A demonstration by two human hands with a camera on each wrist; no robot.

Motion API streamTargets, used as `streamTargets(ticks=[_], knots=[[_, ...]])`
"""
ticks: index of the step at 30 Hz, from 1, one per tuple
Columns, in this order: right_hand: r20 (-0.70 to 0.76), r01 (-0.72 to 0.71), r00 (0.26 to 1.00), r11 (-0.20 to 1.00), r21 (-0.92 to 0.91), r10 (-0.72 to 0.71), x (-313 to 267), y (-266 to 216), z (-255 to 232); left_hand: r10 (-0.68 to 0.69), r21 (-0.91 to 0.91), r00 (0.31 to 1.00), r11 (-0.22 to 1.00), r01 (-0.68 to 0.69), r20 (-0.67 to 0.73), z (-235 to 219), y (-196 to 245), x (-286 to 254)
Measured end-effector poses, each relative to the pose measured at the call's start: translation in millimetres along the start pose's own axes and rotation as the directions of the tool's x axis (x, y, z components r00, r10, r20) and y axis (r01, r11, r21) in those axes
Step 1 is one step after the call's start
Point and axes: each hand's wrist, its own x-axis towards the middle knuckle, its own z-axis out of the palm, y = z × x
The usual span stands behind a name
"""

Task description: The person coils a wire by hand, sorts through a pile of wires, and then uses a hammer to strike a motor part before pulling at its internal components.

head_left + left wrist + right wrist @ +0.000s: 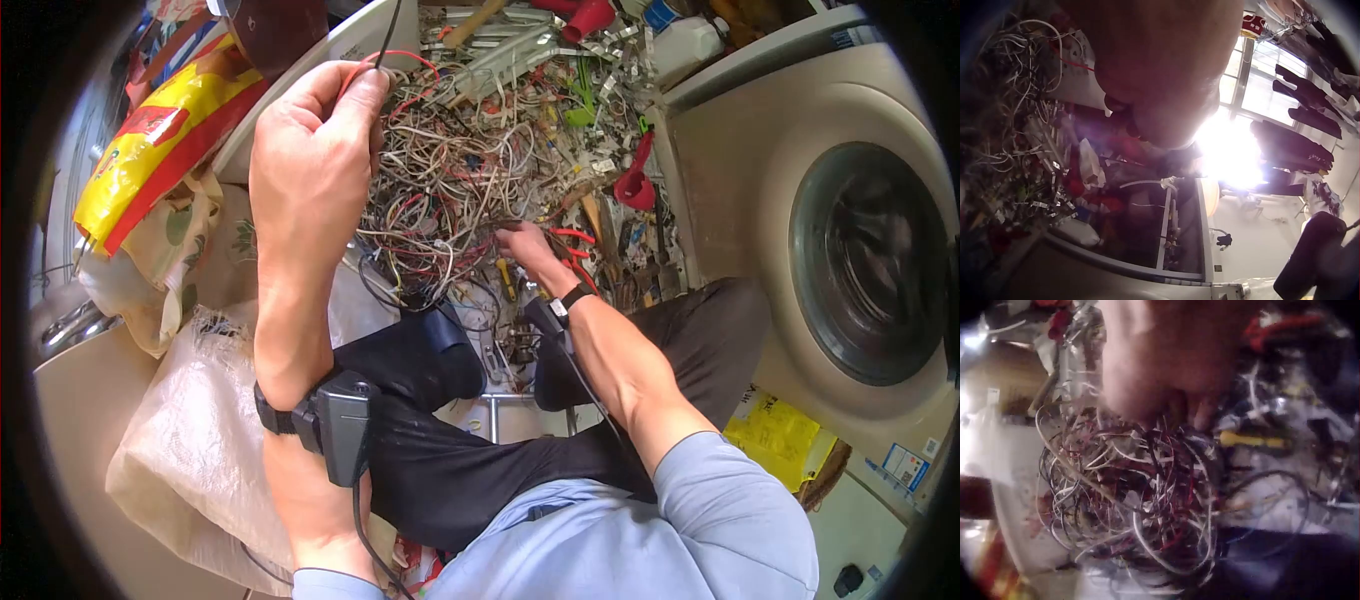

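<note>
My left hand [315, 165] is raised at the upper left in the head view, its thumb and curled fingers pinching a red wire [412, 62] and a dark cable [392, 32]. Below and to the right of it lies a tangled heap of wires [440, 180], mostly white and grey, some red. At the heap's lower right edge my right hand [532, 250] reaches in with fingertips among the wires; the right wrist view shows this hand [1166, 369] over the heap [1141, 487], its fingertips partly hidden. Whether it grips a wire is unclear.
Red-handled pliers [578, 250] and a yellow-handled screwdriver [507, 280] lie beside the right hand. A red scoop [636, 182] and metal scraps are farther back. A washing machine [860, 250] stands at the right, a white woven sack [190, 430] at the left.
</note>
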Motion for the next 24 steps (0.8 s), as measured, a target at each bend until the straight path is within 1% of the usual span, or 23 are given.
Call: streamTargets(ticks=[1, 2, 3, 4, 5, 6, 7, 8, 9, 10, 11, 12, 13, 14, 15, 16, 17, 18, 19, 21, 22, 23, 24], knots=[[-0.001, 0.060, 0.998, 0.980, -0.188, -0.061, -1, -2, -7, -0.013, 0.000, 1.000, 1.000, 0.013, -0.001, 0, 0, -1], [-0.003, 0.053, 0.999, 0.981, -0.187, -0.054, -3, -1, -13, -0.039, 0.008, 0.999, 0.999, 0.039, -0.005, -1, 2, -1], [0.015, 0.114, 0.992, 0.875, -0.470, -0.121, -7, 4, -20, -0.050, 0.006, 0.999, 0.999, 0.050, -0.001, -1, 3, -1], [0.055, 0.162, 0.983, 0.686, -0.709, -0.175, -13, 12, -26, -0.027, 0.006, 1.000, 1.000, 0.027, 0.004, 0, 1, 0], [0.056, 0.154, 0.985, 0.686, -0.712, -0.163, -22, 22, -29, -0.002, 0.007, 1.000, 1.000, 0.002, 0.006, 1, -1, 2], [0.179, 0.139, 0.984, 0.599, -0.789, 0.006, -38, 26, -29, 0.015, 0.042, 1.000, 0.999, -0.015, -0.008, 1, -3, 3], [0.275, 0.146, 0.942, 0.505, -0.850, 0.191, -56, 38, -27, 0.040, 0.035, 0.999, 0.999, -0.040, 0.015, 0, -4, 4], [0.410, 0.265, 0.886, 0.487, -0.832, 0.218, -74, 49, -23, 0.019, -0.013, 0.999, 1.000, -0.018, 0.044, 0, -7, 5], [0.534, 0.386, 0.811, 0.468, -0.795, 0.239, -87, 58, -18, 0.009, -0.061, 0.998, 0.998, -0.005, 0.069, -2, -9, 6], [0.510, 0.368, 0.812, 0.430, -0.824, 0.282, -99, 65, -13, 0.008, -0.058, 0.998, 0.998, -0.004, 0.066, -1, 0, 2], [0.484, 0.350, 0.812, 0.391, -0.851, 0.326, -113, 72, -8, -0.032, -0.005, 0.998, 0.999, 0.032, 0.051, 3, 12, -3], [0.412, 0.328, 0.881, 0.327, -0.886, 0.233, -128, 77, -3, -0.070, 0.047, 0.997, 0.997, 0.068, 0.033, 5, 21, -7], [0.416, 0.332, 0.879, 0.327, -0.885, 0.233, -127, 88, 0, -0.071, 0.050, 0.997, 0.996, 0.069, 0.030, 5, 24, -8], [0.410, 0.336, 0.883, 0.301, -0.892, 0.229, -126, 99, 4, -0.082, 0.041, 0.996, 0.996, 0.081, 0.024, 4, 25, -9], [0.404, 0.339, 0.886, 0.276, -0.899, 0.228, -129, 98, 7, -0.095, 0.032, 0.995, 0.995, 0.094, 0.018, 4, 26, -11], [0.437, 0.351, 0.869, 0.334, -0.875, 0.231, -132, 96, 3, -0.096, 0.032, 0.995, 0.995, 0.096, 0.015, 3, 25, -15], [0.436, 0.350, 0.870, 0.333, -0.875, 0.230, -136, 94, 2, -0.037, 0.034, 0.999, 0.999, 0.037, -0.003, 3, 24, -19], [0.438, 0.363, 0.882, 0.345, -0.866, 0.172, -140, 93, 1, 0.028, 0.035, 0.999, 0.999, -0.027, -0.021, 3, 25, -21], [0.442, 0.381, 0.890, 0.352, -0.855, 0.110, -138, 91, 0, 0.037, 0.031, 0.999, 0.999, -0.036, -0.027, 2, 28, -21], [0.442, 0.372, 0.887, 0.356, -0.857, 0.135, -133, 93, 3, 0.035, 0.055, 0.998, 0.998, -0.033, -0.048, 0, 31, -22], [0.541, 0.445, 0.826, 0.408, -0.797, 0.156, -129, 96, 3, 0.022, -0.079, 0.998, 0.997, -0.018, 0.051, -9, 13, -6], [0.633, 0.508, 0.755, 0.459, -0.729, 0.169, -124, 98, 1, 0.029, -0.082, 0.998, 0.996, -0.025, 0.047, -13, -6, -2], [0.625, 0.472, 0.750, 0.486, -0.736, 0.216, -123, 95, 3, 0.034, -0.058, 0.999, 0.998, -0.031, 0.041, -12, -4, -3]])
